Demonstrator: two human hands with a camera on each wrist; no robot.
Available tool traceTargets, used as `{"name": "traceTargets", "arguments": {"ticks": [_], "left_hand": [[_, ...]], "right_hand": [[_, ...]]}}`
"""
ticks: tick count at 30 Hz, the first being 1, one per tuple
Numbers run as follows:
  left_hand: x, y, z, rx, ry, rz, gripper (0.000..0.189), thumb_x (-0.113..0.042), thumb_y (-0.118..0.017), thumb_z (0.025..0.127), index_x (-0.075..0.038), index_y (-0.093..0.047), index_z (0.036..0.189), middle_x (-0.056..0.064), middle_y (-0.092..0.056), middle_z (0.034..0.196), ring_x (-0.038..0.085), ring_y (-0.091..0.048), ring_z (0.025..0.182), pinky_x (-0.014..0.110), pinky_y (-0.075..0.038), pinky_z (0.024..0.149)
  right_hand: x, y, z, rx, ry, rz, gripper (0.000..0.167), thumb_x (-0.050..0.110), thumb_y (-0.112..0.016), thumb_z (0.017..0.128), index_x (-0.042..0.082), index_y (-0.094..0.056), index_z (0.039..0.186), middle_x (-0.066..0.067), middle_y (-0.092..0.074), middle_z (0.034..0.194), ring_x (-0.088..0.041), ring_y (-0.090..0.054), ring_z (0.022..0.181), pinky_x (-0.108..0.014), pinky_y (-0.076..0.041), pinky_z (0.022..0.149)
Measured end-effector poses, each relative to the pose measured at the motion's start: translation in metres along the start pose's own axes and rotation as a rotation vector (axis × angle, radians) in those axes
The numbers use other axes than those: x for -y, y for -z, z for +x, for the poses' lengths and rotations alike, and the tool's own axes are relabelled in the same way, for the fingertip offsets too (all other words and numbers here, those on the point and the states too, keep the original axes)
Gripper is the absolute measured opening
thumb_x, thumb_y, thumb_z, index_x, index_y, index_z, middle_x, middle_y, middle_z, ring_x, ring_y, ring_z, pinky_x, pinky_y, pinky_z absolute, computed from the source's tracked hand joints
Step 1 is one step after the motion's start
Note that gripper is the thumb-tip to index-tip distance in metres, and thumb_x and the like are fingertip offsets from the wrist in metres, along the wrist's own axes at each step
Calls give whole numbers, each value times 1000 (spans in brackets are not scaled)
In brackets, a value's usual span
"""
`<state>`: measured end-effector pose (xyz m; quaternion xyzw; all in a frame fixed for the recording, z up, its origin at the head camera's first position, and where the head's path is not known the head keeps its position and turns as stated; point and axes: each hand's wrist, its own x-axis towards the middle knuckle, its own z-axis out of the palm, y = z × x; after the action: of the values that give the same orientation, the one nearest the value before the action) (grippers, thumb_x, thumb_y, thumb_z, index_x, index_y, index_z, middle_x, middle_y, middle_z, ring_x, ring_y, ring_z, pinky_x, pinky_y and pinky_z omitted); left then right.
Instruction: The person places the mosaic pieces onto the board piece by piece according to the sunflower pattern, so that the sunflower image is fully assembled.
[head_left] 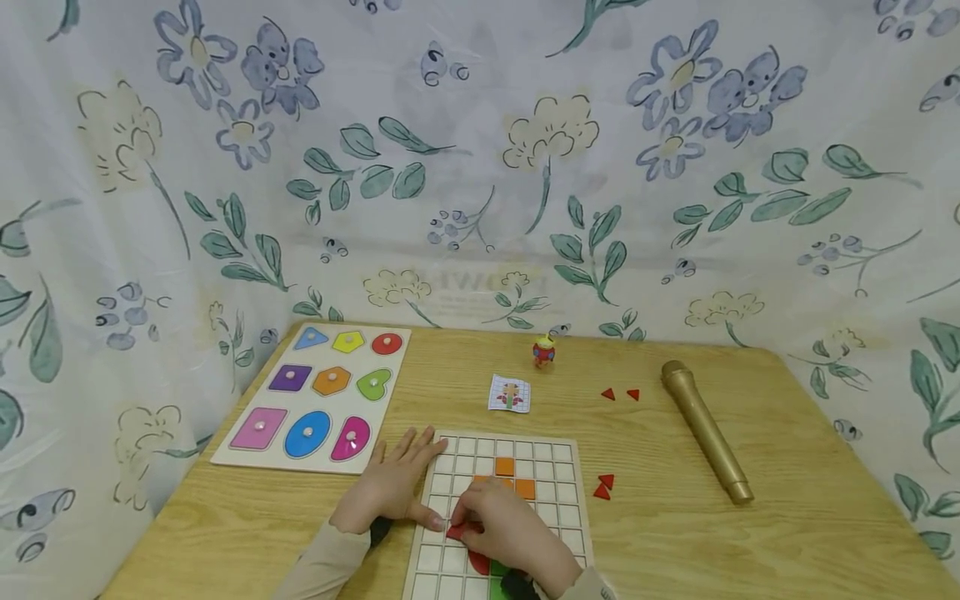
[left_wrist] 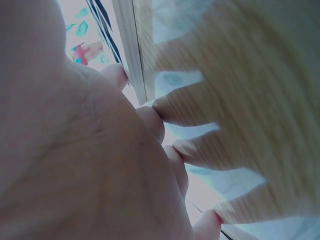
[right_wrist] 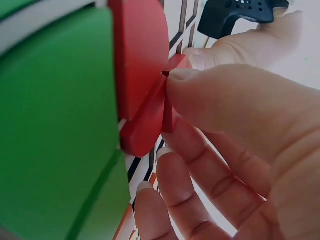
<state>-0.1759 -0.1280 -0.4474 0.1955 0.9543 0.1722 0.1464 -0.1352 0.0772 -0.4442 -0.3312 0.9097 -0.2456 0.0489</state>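
My right hand (head_left: 510,523) is over the white grid board (head_left: 431,560), its thumb and forefinger pinching a small red triangle (head_left: 454,532) at the board's left side. Beside it lie a red rounded piece (right_wrist: 142,55) and green pieces (right_wrist: 65,125), large in the right wrist view. My left hand (head_left: 393,487) rests with fingers spread along the board's left edge, its thumb reaching close to the red triangle. Orange squares (head_left: 505,466) sit in cells above my right hand, which partly hides them. The left wrist view shows mostly palm and fingertips on the wooden table (left_wrist: 250,90).
A shape puzzle board (head_left: 311,398) with knobbed pieces lies at the left. Behind the grid are a pattern card (head_left: 510,393) and a small red figure (head_left: 543,352). Loose red triangles (head_left: 608,394) and a gold microphone (head_left: 707,432) lie right. A floral curtain (head_left: 480,208) hangs behind.
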Motion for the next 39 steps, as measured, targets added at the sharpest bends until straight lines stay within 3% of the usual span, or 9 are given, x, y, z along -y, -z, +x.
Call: {"name": "traceTargets", "arguments": {"ticks": [15, 20, 23, 27, 31, 35, 39], "left_hand": [[0, 1, 0, -4, 1, -2, 112, -57, -83, 60, -15, -32, 151, 13, -19, 162, 40, -14, 149, 73, -9, 112], [0, 0, 2, -2, 5, 0, 112, -59, -82, 60, -17, -32, 151, 13, -19, 162, 40, -14, 150, 72, -9, 112], [0, 0, 2, 1, 8, -4, 112, -59, -82, 60, -17, -32, 151, 13, -19, 162, 40, -14, 149, 72, -8, 113], [1, -1, 2, 10, 10, -8, 111, -60, -81, 61, -18, -32, 151, 13, -18, 163, 40, -14, 150, 72, -7, 113], [1, -1, 1, 11, 10, -11, 111, -60, -82, 61, -17, -33, 151, 13, -19, 162, 40, -14, 149, 73, -7, 113], [1, -1, 0, 5, 7, -18, 111, -59, -82, 61, -17, -33, 151, 13, -19, 162, 41, -14, 149, 73, -7, 112], [2, -3, 1, 3, 7, -10, 111, -60, -81, 60, -18, -33, 151, 13, -19, 162, 40, -14, 149, 73, -7, 112]], "right_hand": [[6, 0, -1, 65, -32, 36, 15, 12, -76, 82, 21, -76, 93, 14, -62, 87, 4, -49, 77, -14, -45, 67], [-2, 7, -4, 102, -78, 210, 12, 13, -73, 85, 17, -75, 96, 12, -64, 88, 6, -48, 73, -13, -45, 65], [-16, 18, -7, 52, -107, 345, 13, 9, -69, 87, 11, -74, 99, 4, -68, 92, 3, -51, 73, -16, -46, 65], [-47, 35, -18, -119, -168, 364, 15, 7, -67, 89, 6, -71, 103, -5, -70, 99, -5, -56, 77, -19, -48, 66], [-78, 52, -36, -264, -345, 376, 18, 4, -68, 87, 4, -70, 105, -8, -69, 99, -10, -57, 79, -20, -48, 65], [-107, 68, -59, -310, -457, 462, 26, 5, -68, 87, 1, -67, 112, -13, -67, 104, -11, -57, 83, -20, -49, 66], [-137, 76, -83, -269, -421, 516, 36, 9, -69, 88, -4, -61, 121, -21, -65, 114, -9, -59, 87, -20, -51, 71]]}}
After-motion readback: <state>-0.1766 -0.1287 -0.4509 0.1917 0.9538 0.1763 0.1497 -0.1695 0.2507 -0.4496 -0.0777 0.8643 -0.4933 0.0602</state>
